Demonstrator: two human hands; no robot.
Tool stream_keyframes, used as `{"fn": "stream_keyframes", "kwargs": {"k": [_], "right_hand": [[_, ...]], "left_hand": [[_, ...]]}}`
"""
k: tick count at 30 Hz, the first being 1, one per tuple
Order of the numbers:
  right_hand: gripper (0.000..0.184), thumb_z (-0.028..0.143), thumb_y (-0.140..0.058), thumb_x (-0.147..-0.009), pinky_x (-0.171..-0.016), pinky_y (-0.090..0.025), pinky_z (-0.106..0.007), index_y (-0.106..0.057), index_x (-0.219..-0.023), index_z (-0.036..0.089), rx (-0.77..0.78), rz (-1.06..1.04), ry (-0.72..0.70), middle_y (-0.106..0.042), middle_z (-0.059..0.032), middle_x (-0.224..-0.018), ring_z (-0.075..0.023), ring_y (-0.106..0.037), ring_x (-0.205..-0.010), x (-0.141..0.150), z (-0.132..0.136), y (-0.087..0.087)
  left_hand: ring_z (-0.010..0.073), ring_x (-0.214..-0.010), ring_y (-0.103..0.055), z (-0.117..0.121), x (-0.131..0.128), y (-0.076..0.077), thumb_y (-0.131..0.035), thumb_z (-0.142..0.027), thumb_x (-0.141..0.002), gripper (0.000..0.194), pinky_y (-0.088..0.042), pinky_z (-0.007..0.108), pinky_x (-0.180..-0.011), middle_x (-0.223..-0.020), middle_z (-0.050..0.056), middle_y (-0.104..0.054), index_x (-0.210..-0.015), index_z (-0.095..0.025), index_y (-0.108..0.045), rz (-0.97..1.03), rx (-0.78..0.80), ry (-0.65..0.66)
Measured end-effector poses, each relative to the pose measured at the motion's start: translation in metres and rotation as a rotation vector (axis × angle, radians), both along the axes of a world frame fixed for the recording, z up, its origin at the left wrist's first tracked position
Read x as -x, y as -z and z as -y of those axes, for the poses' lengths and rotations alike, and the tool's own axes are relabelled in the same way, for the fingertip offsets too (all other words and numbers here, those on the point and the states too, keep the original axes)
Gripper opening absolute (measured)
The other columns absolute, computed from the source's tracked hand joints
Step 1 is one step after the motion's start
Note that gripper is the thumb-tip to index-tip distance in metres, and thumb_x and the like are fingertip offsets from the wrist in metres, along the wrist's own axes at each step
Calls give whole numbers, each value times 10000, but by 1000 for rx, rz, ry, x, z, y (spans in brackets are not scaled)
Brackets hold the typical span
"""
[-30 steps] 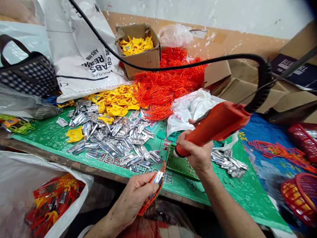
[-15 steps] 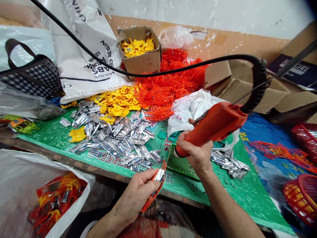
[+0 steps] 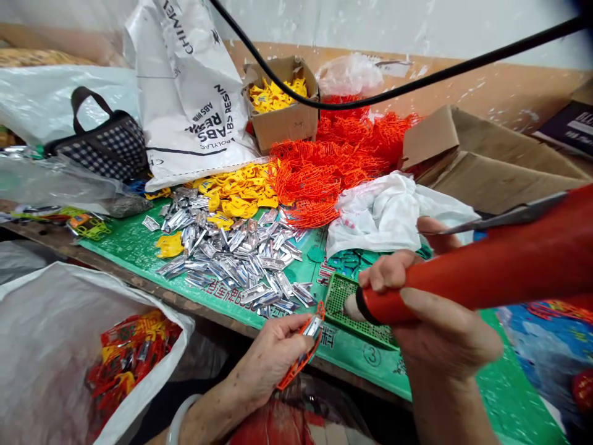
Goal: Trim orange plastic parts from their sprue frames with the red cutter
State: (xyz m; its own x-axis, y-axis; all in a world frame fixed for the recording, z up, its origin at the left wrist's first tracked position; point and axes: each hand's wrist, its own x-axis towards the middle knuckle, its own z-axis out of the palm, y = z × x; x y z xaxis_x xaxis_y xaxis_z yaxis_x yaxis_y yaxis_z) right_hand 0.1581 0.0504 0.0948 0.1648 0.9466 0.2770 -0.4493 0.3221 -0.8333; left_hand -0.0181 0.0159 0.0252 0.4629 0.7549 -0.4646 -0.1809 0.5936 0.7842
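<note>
My left hand pinches an orange plastic frame with a silver piece lying in it, near the table's front edge. My right hand is wrapped round a red electric screwdriver, its pale nose pointing down and left over a green perforated tray. The screwdriver's tip and the frame are apart. A metal lever runs along the tool's upper side. Beyond my left hand lie many loose silver pieces, with yellow plastic parts behind them.
Orange plastic frames are heaped at the back. A box of yellow parts stands beside a white resin sack. An open bag of assembled pieces is at lower left. A black cable crosses above; a white bag lies behind the tray.
My right hand has brought the screwdriver closer to the camera and to the right, tilting it flatter. My left hand still holds the frame. The view has shifted slightly, and the cable has swung.
</note>
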Motion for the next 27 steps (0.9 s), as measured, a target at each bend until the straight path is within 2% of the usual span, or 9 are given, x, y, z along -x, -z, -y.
{"fn": "stream_keyframes", "kwargs": {"k": [4,12,27], "right_hand": [[584,224,-807,-703,-695,-550,-332,-598,-1237,336,13,2,-69,-640,38,-683,-146,-597,-636,7,11,-2],[584,285,-823,-725,-676,-531,-304,-573,-1244,378,26,42,-112,-641,49,-702,-135,-597,-656,14,13,4],[588,204,-768,-757,-733,-512,-323,-516,-1262,369,-2,76,-128,-642,58,-748,-132,-599,-685,13,17,13]], "left_hand": [[116,-641,-447,0,-1,2,-632,-190,-745,254,-319,218,-609,-696,-11,-608,-945,-152,-783,1,-8,-21],[152,-643,-528,4,-1,4,-662,-218,-762,252,-419,270,-687,-668,-9,-639,-977,-186,-788,31,-7,-38],[186,-693,-573,4,-4,1,-704,-257,-704,258,-445,286,-698,-691,12,-664,-933,-171,-790,-10,9,-56]]}}
